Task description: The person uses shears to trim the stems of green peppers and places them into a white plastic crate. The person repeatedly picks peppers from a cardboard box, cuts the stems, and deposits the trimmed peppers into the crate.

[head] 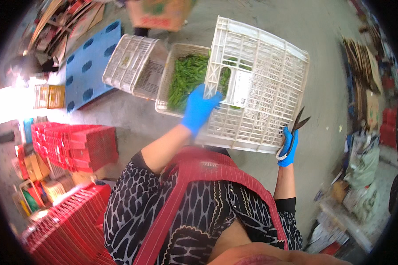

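Both hands wear blue gloves and hold up a white plastic crate (268, 82), tilted, its slatted side facing the camera. My left hand (200, 107) grips the crate's left rim by the handle hole. At the lower right corner, my right hand (288, 145) supports the crate and also holds dark-bladed scissors (297, 127), blades apart and pointing up. Behind the raised crate, a second white crate (161, 86) on the floor contains long green peppers or similar green vegetables (187, 78), partly hidden. Another white crate (124, 63) lies on its side just left of it.
A blue pallet (93, 63) lies at the upper left. Red crates (83, 145) are stacked at the left, with more red stacks (69, 222) below. A cardboard box (159, 15) stands at the top. Flattened cardboard (361, 66) and sacks (361, 169) line the right side.
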